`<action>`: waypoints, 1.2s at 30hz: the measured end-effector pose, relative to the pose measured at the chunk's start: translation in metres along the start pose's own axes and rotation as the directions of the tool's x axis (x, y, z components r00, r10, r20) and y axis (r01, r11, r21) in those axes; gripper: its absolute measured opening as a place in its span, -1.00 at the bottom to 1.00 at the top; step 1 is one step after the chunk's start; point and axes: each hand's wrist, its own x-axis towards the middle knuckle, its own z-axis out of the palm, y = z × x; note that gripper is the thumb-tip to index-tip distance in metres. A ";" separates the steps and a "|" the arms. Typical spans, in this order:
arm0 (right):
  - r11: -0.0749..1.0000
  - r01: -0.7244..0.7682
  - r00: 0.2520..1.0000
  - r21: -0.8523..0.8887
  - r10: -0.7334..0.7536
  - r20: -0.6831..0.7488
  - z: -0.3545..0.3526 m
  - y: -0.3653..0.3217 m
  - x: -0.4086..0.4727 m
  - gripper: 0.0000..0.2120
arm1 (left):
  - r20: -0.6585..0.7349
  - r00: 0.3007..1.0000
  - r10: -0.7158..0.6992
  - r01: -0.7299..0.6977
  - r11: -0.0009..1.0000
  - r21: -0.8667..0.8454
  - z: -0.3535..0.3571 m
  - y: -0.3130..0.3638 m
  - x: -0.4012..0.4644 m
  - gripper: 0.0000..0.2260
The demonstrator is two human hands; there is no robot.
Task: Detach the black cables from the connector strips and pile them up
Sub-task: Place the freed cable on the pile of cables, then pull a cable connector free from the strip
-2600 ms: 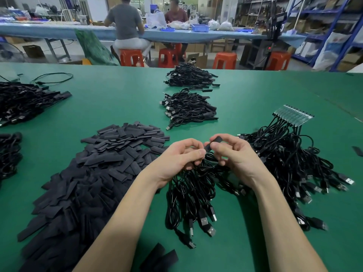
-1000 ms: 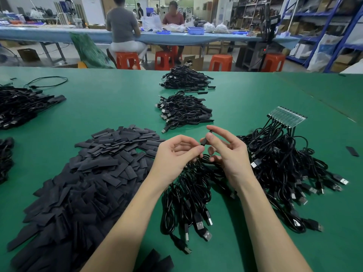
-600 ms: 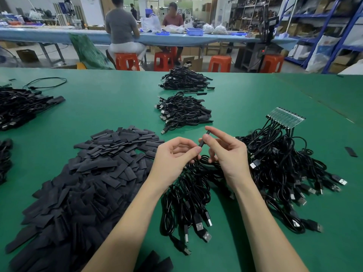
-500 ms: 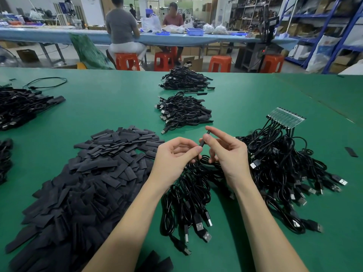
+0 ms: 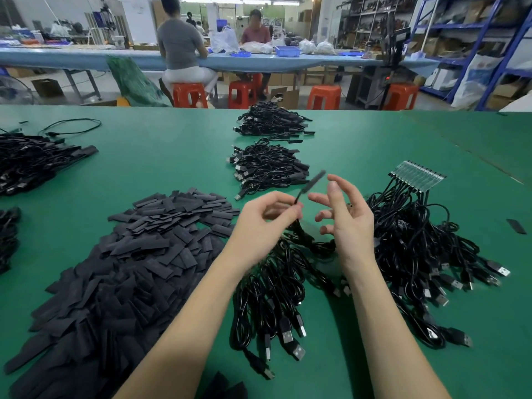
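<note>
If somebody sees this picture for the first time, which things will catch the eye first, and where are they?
First, the two bare hands at the centre: the left hand pinches a thin black piece, blurred, while the right hand is open beside it. Left of them spreads a big heap of flat black strips; right lies a tangle of black cables on the green table.

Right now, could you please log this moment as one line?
left hand: pinches black strip | right hand: open, beside strip | cables: under hands | table: green

two bare forearms — no sleeves; left hand, right hand.
</note>
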 end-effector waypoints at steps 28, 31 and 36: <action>0.460 0.231 0.958 -0.858 0.049 0.284 0.008 0.020 -0.010 -0.75 | -0.128 0.984 0.123 0.031 0.588 0.808 -0.017 -0.018 0.143 -0.76; 0.380 0.206 0.953 -0.902 0.131 0.273 0.010 0.013 -0.010 -0.73 | -0.015 0.999 -0.035 0.035 0.723 0.690 -0.022 -0.007 0.099 -0.96; 0.364 0.146 0.964 -0.920 0.156 0.214 0.005 -0.008 -0.001 -0.77 | 0.175 0.903 -0.393 0.114 0.611 0.784 -0.030 -0.019 0.037 -0.77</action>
